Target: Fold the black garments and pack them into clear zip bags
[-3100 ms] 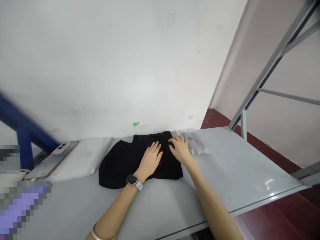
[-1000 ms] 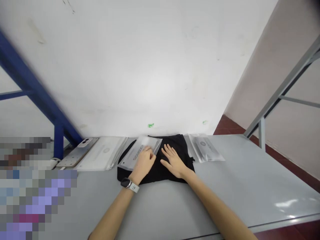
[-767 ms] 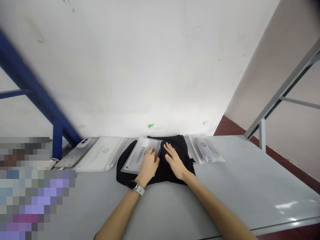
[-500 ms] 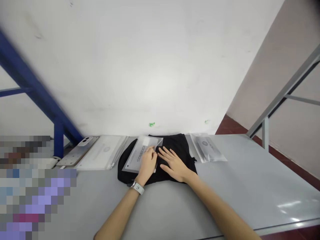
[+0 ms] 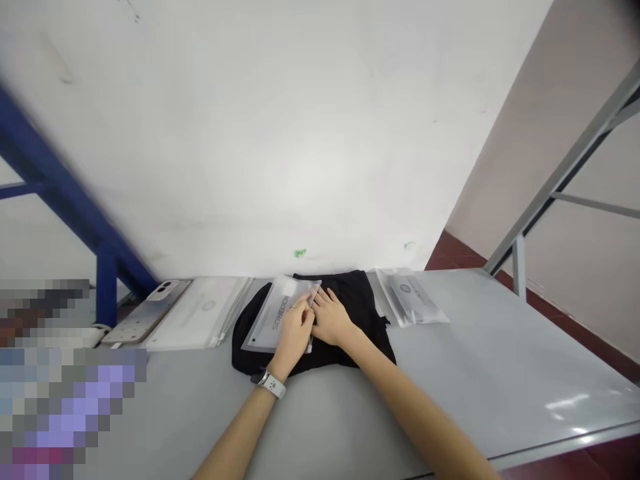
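While the left hand (image 5: 294, 335) pinches a “KBROS” bag (image 5: 274, 315), the right hand (image 5: 332, 321) sits alongside — grip unclear.

The left hand (image 5: 296, 325) wears a slim ring (image 5: 293, 307), its wrist (image 5: 278, 369) a dark-faced watch (image 5: 259, 377) with a pale, paw-printed strap (image 5: 275, 386).

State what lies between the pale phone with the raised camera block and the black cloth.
In the head view, a stack of flat, translucent white plastic bags lies between the phone and the cloth.

Workshop-like room, grey worktable (image 5: 500, 360) bearing frosted zip bags (image 5: 197, 315) and black fabric (image 5: 354, 293), scuffed white wall (image 5: 300, 133) beyond, blue metal frame (image 5: 106, 280) left, grey metal frame (image 5: 519, 267) right, red-tiled floor (image 5: 450, 253)
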The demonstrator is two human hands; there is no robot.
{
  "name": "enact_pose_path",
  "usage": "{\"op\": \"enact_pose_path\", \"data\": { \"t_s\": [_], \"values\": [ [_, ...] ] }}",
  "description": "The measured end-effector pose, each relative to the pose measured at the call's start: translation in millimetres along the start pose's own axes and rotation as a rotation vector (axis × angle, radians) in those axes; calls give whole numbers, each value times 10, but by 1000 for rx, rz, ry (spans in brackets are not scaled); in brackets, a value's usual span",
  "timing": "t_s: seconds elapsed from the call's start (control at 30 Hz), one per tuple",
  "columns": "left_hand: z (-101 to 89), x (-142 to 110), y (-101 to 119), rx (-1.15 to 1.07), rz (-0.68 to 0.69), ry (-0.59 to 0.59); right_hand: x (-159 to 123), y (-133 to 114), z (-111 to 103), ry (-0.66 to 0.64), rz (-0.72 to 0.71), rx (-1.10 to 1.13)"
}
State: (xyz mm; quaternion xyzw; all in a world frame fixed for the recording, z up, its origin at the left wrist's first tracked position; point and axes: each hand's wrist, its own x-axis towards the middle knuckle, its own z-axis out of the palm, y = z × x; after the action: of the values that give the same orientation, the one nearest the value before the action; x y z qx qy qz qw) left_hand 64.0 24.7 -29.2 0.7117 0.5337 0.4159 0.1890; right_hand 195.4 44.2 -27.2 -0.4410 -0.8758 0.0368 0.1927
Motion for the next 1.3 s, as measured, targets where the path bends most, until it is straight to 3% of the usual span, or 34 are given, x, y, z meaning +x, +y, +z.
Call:
{"op": "enact_pose_path", "data": {
  "t_s": [0.17,0.27,0.43,0.6,0.73,0.9,1.13,1.3],
  "values": [
    [-12,-7,33,4,-4,5,-127,154,-128,-91,-114,196],
    [1,-1,41,24,-10,-18,-190,217,-142,-70,-102,205],
    [-52,55,1,-21,-30,-45,-180,67,-65,-11,-79,218],
    [-173,90,-49,-62,-42,-69,-178,-65,-126,-62,-189,323],
    [-196,81,-40,-54,9,-106,-56,-44,-109,-71,-252,197],
    [-169,61,23,5,62,-148,94,-58,-3,-5,-167,-24],
    [-124,-17,164,31,137,-198,-283,-43,-176,138,-125,3],
    [-58,-57,142,112,157,-193,-347,13,-140,128,-66,38]
  ]
}}
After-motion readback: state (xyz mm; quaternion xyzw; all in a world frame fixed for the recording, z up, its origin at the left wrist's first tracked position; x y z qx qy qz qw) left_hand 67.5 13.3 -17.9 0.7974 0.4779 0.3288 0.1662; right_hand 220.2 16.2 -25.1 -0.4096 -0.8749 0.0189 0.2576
